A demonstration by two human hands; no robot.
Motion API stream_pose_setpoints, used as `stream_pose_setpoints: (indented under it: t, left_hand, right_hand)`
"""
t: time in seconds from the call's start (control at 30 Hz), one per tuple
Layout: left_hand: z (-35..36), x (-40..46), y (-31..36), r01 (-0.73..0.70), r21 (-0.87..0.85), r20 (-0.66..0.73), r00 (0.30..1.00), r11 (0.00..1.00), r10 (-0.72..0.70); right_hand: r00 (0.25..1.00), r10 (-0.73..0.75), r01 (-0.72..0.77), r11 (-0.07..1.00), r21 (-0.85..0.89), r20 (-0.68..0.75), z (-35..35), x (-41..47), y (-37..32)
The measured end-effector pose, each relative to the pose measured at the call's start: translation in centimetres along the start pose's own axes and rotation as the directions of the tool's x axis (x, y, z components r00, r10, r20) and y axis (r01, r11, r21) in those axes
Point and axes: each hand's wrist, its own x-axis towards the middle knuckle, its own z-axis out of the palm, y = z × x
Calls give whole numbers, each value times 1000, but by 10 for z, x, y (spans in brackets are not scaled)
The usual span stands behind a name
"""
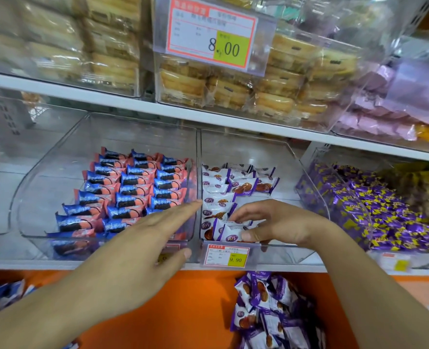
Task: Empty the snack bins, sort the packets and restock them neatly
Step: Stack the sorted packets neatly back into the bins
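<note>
Blue-and-pink packets (132, 187) with dark centres fill the clear bin (32, 197) at centre left. Right beside them, white packets (221, 197) trimmed in purple show brown rounds. At far right, purple wrappers (374, 212) carry yellow marks. An orange surface (195, 311) runs along the bottom. Up top, a red-bordered white price tag (210, 34) has a yellow-green patch, over golden pastries (233, 91).
</note>
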Motion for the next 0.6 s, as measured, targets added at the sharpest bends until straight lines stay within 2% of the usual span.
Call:
stream_pose_setpoints:
  t: [0.07, 0.23, 0.43, 0.6]
  left_hand:
    - [0, 0, 0, 2, -3, -2, 1000, 1000, -2]
    - [0, 0, 0, -3, -7, 1, 1000, 1000, 3]
    - [1, 1, 0, 5, 0, 10, 1000, 1000, -5]
    - [2, 2, -1, 7, -9, 26, 1000, 1000, -6]
  right_hand:
    - [1000, 1, 0, 999, 54, -14, 1, 0, 1]
    - [996, 55, -52, 998, 45, -66, 4, 4, -7]
    - [984, 54, -85, 980, -178, -172, 20, 20, -17]
    - [985, 118, -110, 992, 66, -127, 12, 14, -13]
